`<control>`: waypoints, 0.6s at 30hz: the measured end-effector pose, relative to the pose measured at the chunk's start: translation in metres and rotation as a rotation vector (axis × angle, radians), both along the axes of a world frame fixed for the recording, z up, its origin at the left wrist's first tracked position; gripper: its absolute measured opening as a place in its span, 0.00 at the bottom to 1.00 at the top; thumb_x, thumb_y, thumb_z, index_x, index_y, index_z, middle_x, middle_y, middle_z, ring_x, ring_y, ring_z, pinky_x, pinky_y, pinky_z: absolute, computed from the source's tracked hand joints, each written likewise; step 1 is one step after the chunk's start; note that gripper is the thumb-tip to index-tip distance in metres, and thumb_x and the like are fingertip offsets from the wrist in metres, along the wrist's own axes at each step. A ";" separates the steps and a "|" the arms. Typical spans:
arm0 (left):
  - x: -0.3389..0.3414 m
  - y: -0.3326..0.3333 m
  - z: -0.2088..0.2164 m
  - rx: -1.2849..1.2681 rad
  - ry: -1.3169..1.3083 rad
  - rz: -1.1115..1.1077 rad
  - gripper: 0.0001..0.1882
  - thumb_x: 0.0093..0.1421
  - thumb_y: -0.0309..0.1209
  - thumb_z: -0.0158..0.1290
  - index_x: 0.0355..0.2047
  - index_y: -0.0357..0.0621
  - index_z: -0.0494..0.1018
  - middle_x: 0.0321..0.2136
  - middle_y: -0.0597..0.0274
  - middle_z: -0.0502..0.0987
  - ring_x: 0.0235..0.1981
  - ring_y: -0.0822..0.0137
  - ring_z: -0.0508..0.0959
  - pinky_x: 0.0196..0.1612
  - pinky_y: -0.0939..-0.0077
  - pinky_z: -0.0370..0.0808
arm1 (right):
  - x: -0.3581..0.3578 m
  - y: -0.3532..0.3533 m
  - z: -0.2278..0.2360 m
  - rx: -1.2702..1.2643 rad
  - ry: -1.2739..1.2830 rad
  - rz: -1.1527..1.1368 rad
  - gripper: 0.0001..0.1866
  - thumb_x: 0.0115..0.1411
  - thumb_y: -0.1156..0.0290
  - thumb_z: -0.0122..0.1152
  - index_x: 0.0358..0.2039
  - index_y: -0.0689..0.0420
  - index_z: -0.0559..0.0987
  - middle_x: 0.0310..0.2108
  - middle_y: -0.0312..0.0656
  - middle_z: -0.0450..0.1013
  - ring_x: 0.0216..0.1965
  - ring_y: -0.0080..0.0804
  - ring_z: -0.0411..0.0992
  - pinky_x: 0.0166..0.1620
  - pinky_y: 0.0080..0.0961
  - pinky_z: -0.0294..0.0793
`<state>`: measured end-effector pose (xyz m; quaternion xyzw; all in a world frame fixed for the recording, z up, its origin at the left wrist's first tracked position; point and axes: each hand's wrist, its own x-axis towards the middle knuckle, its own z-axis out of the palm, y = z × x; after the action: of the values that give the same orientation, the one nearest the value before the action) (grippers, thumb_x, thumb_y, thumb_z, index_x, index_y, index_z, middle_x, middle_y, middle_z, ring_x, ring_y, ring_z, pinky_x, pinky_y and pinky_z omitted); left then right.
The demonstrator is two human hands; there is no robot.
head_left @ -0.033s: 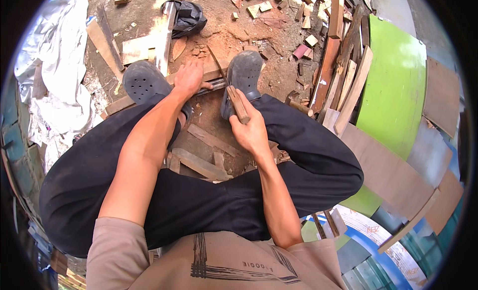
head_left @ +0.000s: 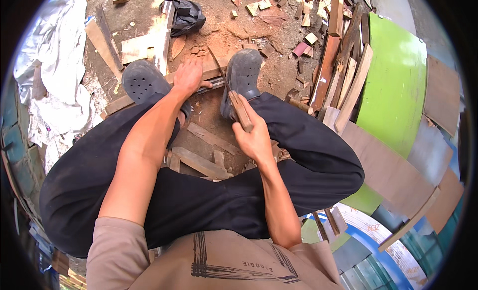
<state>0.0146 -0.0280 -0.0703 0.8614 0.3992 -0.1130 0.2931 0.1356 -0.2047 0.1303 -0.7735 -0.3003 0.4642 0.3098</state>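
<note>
My right hand is closed around the wooden handle of a handsaw. Its thin dark blade points away from me and crosses the right end of a long piece of wood, beside my right shoe. That wood lies crosswise on the ground between my two dark grey clogs. Pressing down on it, my left hand grips the wood with fingers over the far side and thumb pointing right. Just under the thumb runs a narrow greyish strip. Fingertips of the left hand are partly hidden.
Wood offcuts lie between my legs. Small cut blocks are scattered at the far side. To the right are stacked boards and a green panel. A black plastic bag and white sheeting lie at far left.
My right hand and the saw have drawn back slightly toward me and to the right. The left hand stays in place on the wood.
</note>
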 end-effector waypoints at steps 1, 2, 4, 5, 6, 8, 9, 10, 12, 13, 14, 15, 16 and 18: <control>-0.009 0.002 -0.003 0.009 -0.002 0.020 0.48 0.43 0.55 0.73 0.57 0.35 0.71 0.53 0.49 0.77 0.60 0.51 0.73 0.59 0.56 0.70 | -0.002 -0.018 0.028 0.038 -0.046 0.079 0.38 0.56 0.80 0.57 0.70 0.61 0.66 0.59 0.61 0.74 0.62 0.53 0.73 0.62 0.32 0.70; -0.008 0.008 -0.004 0.022 -0.017 0.032 0.49 0.43 0.55 0.74 0.57 0.35 0.70 0.53 0.49 0.77 0.60 0.51 0.73 0.59 0.56 0.70 | -0.002 -0.039 0.060 -0.014 -0.025 0.101 0.39 0.55 0.82 0.56 0.70 0.59 0.66 0.60 0.59 0.74 0.64 0.51 0.71 0.64 0.32 0.68; -0.004 0.012 0.004 -0.002 -0.001 0.030 0.53 0.43 0.54 0.74 0.63 0.39 0.66 0.54 0.45 0.76 0.60 0.48 0.73 0.60 0.54 0.69 | 0.002 -0.060 0.087 -0.052 0.069 0.031 0.41 0.52 0.84 0.55 0.70 0.58 0.67 0.62 0.57 0.73 0.66 0.49 0.70 0.66 0.33 0.66; -0.002 0.012 0.003 -0.002 0.013 0.035 0.53 0.42 0.55 0.75 0.63 0.39 0.67 0.55 0.45 0.76 0.60 0.48 0.73 0.60 0.54 0.69 | 0.006 -0.054 0.080 0.013 0.015 0.069 0.40 0.53 0.83 0.55 0.70 0.58 0.67 0.61 0.58 0.74 0.65 0.50 0.71 0.65 0.33 0.68; 0.000 0.016 0.003 0.000 0.028 0.041 0.53 0.42 0.55 0.75 0.63 0.39 0.67 0.55 0.45 0.76 0.60 0.48 0.73 0.60 0.54 0.69 | 0.011 -0.045 0.067 0.079 -0.040 0.107 0.40 0.53 0.82 0.56 0.70 0.58 0.67 0.60 0.60 0.74 0.64 0.52 0.72 0.64 0.33 0.69; 0.006 0.014 -0.003 0.002 0.027 0.001 0.52 0.43 0.56 0.74 0.62 0.37 0.67 0.54 0.46 0.77 0.60 0.49 0.73 0.60 0.54 0.70 | 0.013 -0.001 0.009 0.079 -0.020 0.044 0.38 0.55 0.79 0.58 0.69 0.59 0.67 0.58 0.63 0.74 0.62 0.55 0.72 0.62 0.34 0.71; 0.007 0.015 -0.004 -0.001 0.030 -0.013 0.52 0.43 0.56 0.73 0.61 0.36 0.68 0.54 0.47 0.77 0.60 0.49 0.73 0.60 0.55 0.70 | 0.010 0.026 -0.006 -0.008 -0.038 0.018 0.37 0.56 0.77 0.59 0.69 0.59 0.67 0.58 0.64 0.74 0.61 0.56 0.73 0.62 0.35 0.71; 0.004 0.016 -0.003 -0.001 0.038 -0.018 0.51 0.44 0.56 0.73 0.60 0.35 0.68 0.54 0.48 0.77 0.59 0.50 0.73 0.60 0.55 0.69 | 0.007 0.044 -0.012 -0.092 -0.050 0.000 0.36 0.57 0.75 0.60 0.68 0.59 0.67 0.57 0.64 0.74 0.60 0.58 0.73 0.61 0.36 0.72; 0.003 0.007 -0.002 0.011 0.005 -0.017 0.50 0.45 0.56 0.72 0.59 0.36 0.68 0.53 0.48 0.77 0.59 0.50 0.73 0.60 0.55 0.69 | 0.001 0.010 0.004 -0.033 -0.034 0.002 0.37 0.57 0.76 0.60 0.69 0.58 0.67 0.58 0.63 0.74 0.60 0.57 0.73 0.61 0.37 0.72; 0.005 0.009 0.001 0.009 0.022 -0.018 0.50 0.45 0.57 0.72 0.59 0.36 0.69 0.53 0.48 0.77 0.59 0.50 0.73 0.60 0.55 0.70 | 0.000 -0.009 0.018 0.011 -0.032 0.007 0.37 0.57 0.77 0.60 0.69 0.58 0.67 0.58 0.63 0.74 0.60 0.57 0.73 0.61 0.37 0.72; 0.002 0.016 0.002 0.019 0.051 -0.001 0.50 0.44 0.57 0.72 0.59 0.36 0.69 0.53 0.48 0.77 0.59 0.50 0.73 0.60 0.56 0.70 | 0.003 -0.028 0.047 0.035 -0.043 0.083 0.39 0.55 0.80 0.59 0.71 0.57 0.65 0.59 0.60 0.74 0.61 0.57 0.72 0.62 0.37 0.71; -0.001 0.016 0.004 0.026 0.036 0.004 0.51 0.44 0.57 0.72 0.60 0.36 0.69 0.54 0.48 0.77 0.59 0.50 0.73 0.60 0.56 0.69 | 0.004 -0.043 0.073 0.038 -0.011 0.103 0.41 0.55 0.83 0.58 0.72 0.56 0.64 0.61 0.59 0.73 0.62 0.56 0.71 0.63 0.37 0.71; 0.001 0.017 0.004 0.026 0.039 -0.003 0.51 0.44 0.58 0.72 0.60 0.36 0.69 0.54 0.48 0.77 0.59 0.50 0.73 0.61 0.56 0.69 | 0.004 -0.049 0.085 0.001 0.037 0.060 0.41 0.54 0.84 0.57 0.72 0.57 0.64 0.62 0.58 0.72 0.63 0.54 0.70 0.65 0.36 0.70; 0.005 0.016 0.003 0.029 0.048 -0.017 0.52 0.44 0.58 0.72 0.61 0.36 0.68 0.54 0.48 0.77 0.59 0.50 0.73 0.61 0.57 0.69 | 0.005 -0.036 0.077 0.110 -0.085 0.109 0.40 0.55 0.82 0.58 0.71 0.57 0.65 0.58 0.61 0.74 0.59 0.58 0.73 0.61 0.38 0.73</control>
<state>0.0197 -0.0123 -0.0669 0.8659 0.4003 -0.1302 0.2701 0.1409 -0.2409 0.2077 -0.7569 -0.3799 0.4298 0.3131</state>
